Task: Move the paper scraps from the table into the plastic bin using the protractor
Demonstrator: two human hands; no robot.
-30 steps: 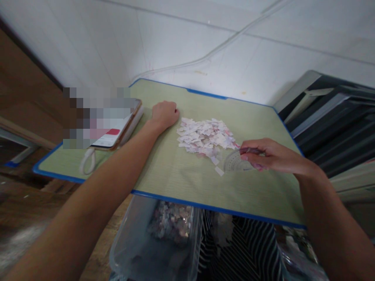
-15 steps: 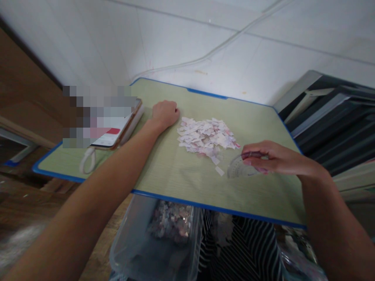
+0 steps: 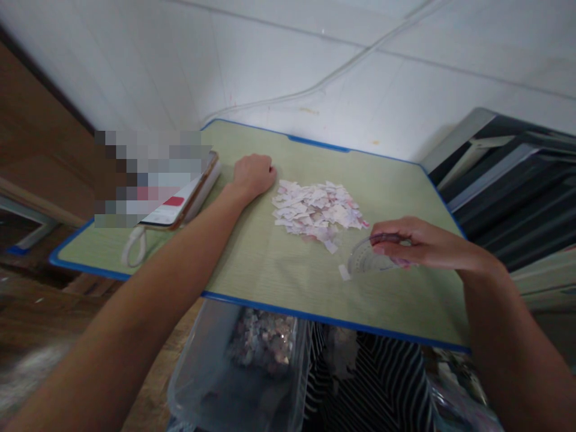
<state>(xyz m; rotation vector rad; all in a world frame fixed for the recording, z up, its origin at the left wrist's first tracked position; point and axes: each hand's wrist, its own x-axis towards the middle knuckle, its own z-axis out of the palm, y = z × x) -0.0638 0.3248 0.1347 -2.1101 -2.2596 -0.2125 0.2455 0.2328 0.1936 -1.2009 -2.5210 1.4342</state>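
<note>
My left hand (image 3: 253, 174) rests on the table as a loose fist, just left of a heap of torn paper scraps (image 3: 315, 210); nothing shows in its fingers. The scraps are white with pinkish marks. In my right hand (image 3: 405, 240) a clear plastic protractor (image 3: 363, 259) is pinched between thumb and fingers, its curved edge pointing left, low over the tabletop. A single white paper scrap (image 3: 344, 272) lies against or just under the protractor's left end, apart from the heap. Whether they touch I cannot tell.
A phone (image 3: 164, 207) sits at the left of the green, blue-edged table (image 3: 279, 270), with a white strap loop (image 3: 134, 247) beside it. Below the front edge stands a clear plastic bin (image 3: 189, 372) with shredded bits in it. Dark folded panels (image 3: 517, 180) lean at the right.
The lone scrap has shifted slightly right and toward me and turned, now at the protractor's edge. The protractor has tilted or moved a little left. My left hand has stayed still.
</note>
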